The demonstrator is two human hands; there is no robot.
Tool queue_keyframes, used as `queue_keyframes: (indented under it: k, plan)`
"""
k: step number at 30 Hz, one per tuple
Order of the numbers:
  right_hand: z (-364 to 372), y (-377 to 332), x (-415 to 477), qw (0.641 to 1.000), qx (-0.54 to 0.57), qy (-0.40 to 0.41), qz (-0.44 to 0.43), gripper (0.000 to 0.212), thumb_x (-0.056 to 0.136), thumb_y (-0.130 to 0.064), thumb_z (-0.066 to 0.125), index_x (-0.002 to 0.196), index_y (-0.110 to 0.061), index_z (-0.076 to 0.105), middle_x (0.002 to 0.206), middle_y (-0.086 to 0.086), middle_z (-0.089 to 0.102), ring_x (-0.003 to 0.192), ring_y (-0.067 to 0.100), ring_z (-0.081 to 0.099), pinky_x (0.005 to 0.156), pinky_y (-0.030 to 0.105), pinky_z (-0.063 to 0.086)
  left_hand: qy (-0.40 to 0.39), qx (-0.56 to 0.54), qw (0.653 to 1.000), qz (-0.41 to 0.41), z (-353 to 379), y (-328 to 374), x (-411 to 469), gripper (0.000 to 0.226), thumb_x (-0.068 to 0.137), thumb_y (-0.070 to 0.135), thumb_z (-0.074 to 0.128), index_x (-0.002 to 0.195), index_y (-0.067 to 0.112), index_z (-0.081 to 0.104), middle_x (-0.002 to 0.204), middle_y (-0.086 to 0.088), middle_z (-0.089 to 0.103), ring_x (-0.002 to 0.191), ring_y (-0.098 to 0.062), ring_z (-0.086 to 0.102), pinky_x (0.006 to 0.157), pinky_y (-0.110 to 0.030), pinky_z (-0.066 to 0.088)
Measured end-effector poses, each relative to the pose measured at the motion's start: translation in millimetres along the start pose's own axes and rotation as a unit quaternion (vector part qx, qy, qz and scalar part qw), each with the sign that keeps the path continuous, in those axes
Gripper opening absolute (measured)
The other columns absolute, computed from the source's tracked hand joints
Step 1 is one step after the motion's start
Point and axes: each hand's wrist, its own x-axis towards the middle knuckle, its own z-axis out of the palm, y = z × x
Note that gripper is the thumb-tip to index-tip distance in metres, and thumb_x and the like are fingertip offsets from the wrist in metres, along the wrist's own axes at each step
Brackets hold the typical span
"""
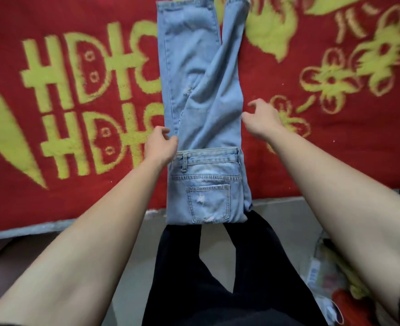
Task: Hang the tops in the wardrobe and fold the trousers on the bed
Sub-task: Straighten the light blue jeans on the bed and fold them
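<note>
Jeans (203,95) lie lengthwise on the bed, with the long axis running straight away from me and the hems at the far end.

I see pale, distressed denim folded into a narrow strip, the waistband end doubled back over the legs and a frayed back pocket (208,203) facing up at the bed's near edge. Beneath is a fuzzy red blanket (312,149) with yellow motifs. My left hand (160,147) curls against the left edge; I cannot tell if it pinches. My right hand (262,121) is spread just beside the right edge.

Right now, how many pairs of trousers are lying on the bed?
1: the light blue jeans, laid lengthwise on the red blanket, pocket end at the near edge. More may lie outside the frame.
</note>
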Motion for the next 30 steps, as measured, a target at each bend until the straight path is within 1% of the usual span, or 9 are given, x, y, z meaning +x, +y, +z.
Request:
queue_keyframes:
  k: [3, 8, 11, 14, 17, 19, 25, 27, 30]
  plan:
    - [-29.0, -46.9, 42.6, 0.996, 0.041, 0.048, -0.066, 0.043, 0.092, -0.03, 0.052, 0.134, -0.02, 0.057, 0.137, 0.011, 0.058, 0.129, 0.03, 0.052, 0.106, 0.035, 0.039, 0.009, -0.009, 0.999, 0.048, -2.9, 41.9, 31.3, 0.036, 0.088, 0.025, 0.058, 0.122, 0.015, 0.057, 0.1, 0.001, 0.061, 0.101, -0.028, 0.063, 0.09, -0.037, 0.05]
    - [-38.4, -105.1, 100.9, 0.982, 0.077, 0.13, -0.112, 0.047, 0.091, -0.05, 0.055, 0.13, -0.022, 0.053, 0.131, 0.003, 0.057, 0.12, 0.023, 0.056, 0.099, 0.035, 0.044, -0.005, 0.029, 0.997, 0.073, 13.3, 68.3, 78.0, 0.048, 0.091, 0.041, 0.062, 0.128, 0.012, 0.052, 0.115, -0.006, 0.064, 0.108, -0.029, 0.061, 0.095, -0.04, 0.048]
    - [-32.9, -126.2, 123.1, 0.977, 0.07, 0.177, -0.094, 0.064, 0.088, -0.063, 0.056, 0.132, -0.018, 0.045, 0.133, 0.004, 0.052, 0.12, 0.024, 0.054, 0.089, 0.033, 0.039, -0.028, -0.016, 0.997, 0.067, 23.2, 70.8, 90.8, 0.047, 0.084, 0.048, 0.07, 0.114, 0.015, 0.054, 0.09, 0.001, 0.062, 0.094, -0.025, 0.063, 0.083, -0.038, 0.052]
    - [-30.3, -134.0, 141.7, 0.982, 0.05, 0.172, -0.065, 0.054, 0.098, -0.048, 0.05, 0.137, -0.011, 0.043, 0.14, 0.008, 0.053, 0.128, 0.025, 0.052, 0.095, 0.032, 0.04, -0.047, -0.095, 0.992, 0.061, 28.0, 75.0, 93.1, 0.043, 0.078, 0.037, 0.081, 0.109, 0.016, 0.06, 0.073, 0.007, 0.055, 0.075, -0.016, 0.058, 0.072, -0.031, 0.048]
    - [-32.3, -145.7, 144.9, 0.963, 0.103, 0.227, -0.105, 0.024, 0.103, -0.025, 0.042, 0.115, -0.01, 0.057, 0.121, 0.01, 0.064, 0.111, 0.023, 0.058, 0.09, 0.029, 0.036, -0.042, -0.231, 0.97, 0.065, 21.1, 82.5, 86.4, 0.016, 0.079, 0.013, 0.078, 0.091, 0.018, 0.07, 0.067, 0.004, 0.055, 0.064, -0.012, 0.05, 0.065, -0.028, 0.043]
    - [-29.0, -161.1, 141.7, 0.937, 0.164, 0.257, -0.169, 0.021, 0.103, -0.021, 0.043, 0.084, -0.022, 0.05, 0.092, 0.006, 0.063, 0.089, 0.02, 0.054, 0.086, 0.032, 0.037, -0.007, -0.316, 0.946, 0.064, 8.8, 81.9, 86.4, 0.021, 0.077, -0.001, 0.071, 0.077, 0.02, 0.069, 0.07, 0.0, 0.061, 0.067, -0.014, 0.052, 0.064, -0.027, 0.043]
    - [-0.7, -191.4, 150.0, 0.956, 0.089, 0.112, -0.257, 0.038, 0.109, -0.034, 0.031, 0.073, -0.027, 0.042, 0.074, -0.008, 0.047, 0.073, 0.011, 0.047, 0.074, 0.028, 0.034, 0.05, -0.377, 0.924, -0.032, -17.0, 65.7, 115.0, 0.015, 0.082, 0.001, 0.065, 0.091, 0.013, 0.066, 0.087, -0.006, 0.068, 0.073, -0.015, 0.059, 0.065, -0.026, 0.047]
    - [-0.8, -180.9, 159.3, 0.946, 0.072, 0.178, -0.261, 0.027, 0.107, -0.029, 0.037, 0.096, -0.024, 0.062, 0.096, -0.003, 0.058, 0.092, 0.012, 0.052, 0.079, 0.021, 0.034, 0.002, -0.366, 0.93, -0.022, -17.3, 64.9, 125.6, 0.012, 0.085, 0.018, 0.072, 0.095, 0.011, 0.07, 0.093, -0.004, 0.072, 0.075, -0.012, 0.065, 0.062, -0.021, 0.049]
    - [-1.2, -156.6, 168.0, 0.943, 0.043, 0.252, -0.211, 0.038, 0.1, -0.037, 0.046, 0.13, -0.016, 0.056, 0.127, 0.005, 0.054, 0.119, 0.015, 0.051, 0.097, 0.017, 0.033, 0.017, -0.305, 0.951, 0.036, -13.6, 72.6, 143.6, 0.019, 0.085, 0.031, 0.074, 0.09, 0.013, 0.072, 0.089, 0.001, 0.074, 0.075, -0.008, 0.067, 0.065, -0.027, 0.055]
